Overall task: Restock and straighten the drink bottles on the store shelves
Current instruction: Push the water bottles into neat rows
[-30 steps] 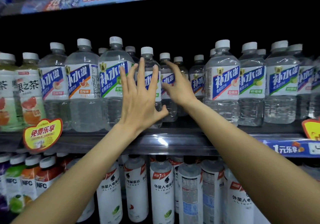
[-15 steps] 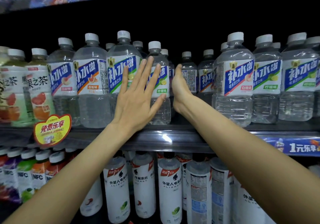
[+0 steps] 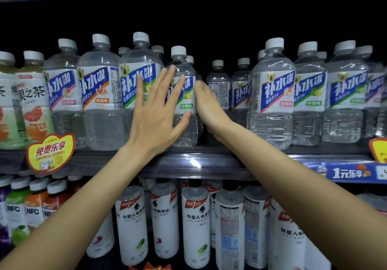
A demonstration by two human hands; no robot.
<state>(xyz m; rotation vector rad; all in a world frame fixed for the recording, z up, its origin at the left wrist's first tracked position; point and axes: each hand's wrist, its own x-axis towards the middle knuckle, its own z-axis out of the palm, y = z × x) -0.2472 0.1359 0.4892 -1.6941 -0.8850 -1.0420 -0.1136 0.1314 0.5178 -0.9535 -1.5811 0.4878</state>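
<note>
While the front rows on either side already stand flush, a person works on one clear plastic lemon-flavour drink bottle with a white cap and blue-and-green label (image 3: 184,94) at the middle of the grey metal shelf edge (image 3: 194,163). The left hand (image 3: 156,121) lies flat against the bottle's front, fingers straight and spread, thumb touching its side, gripping nothing. The right hand (image 3: 206,104) reaches in just right of that bottle, alongside it; its fingers are hidden behind the bottle, so whether they curl round it cannot be told. Left of the lemon bottle, the large clear bottles with blue labels (image 3: 100,94) look aligned at the shelf front; to its right, two small clear bottles set back in the dark (image 3: 228,89) leave a gap, one with its label turned away. That recessed stretch appears to be the work remaining: pulling stock forward and turning labels out. Below the lemon bottle, white opaque bottles with red-and-black labels (image 3: 195,223) stand unevenly faced.
</note>
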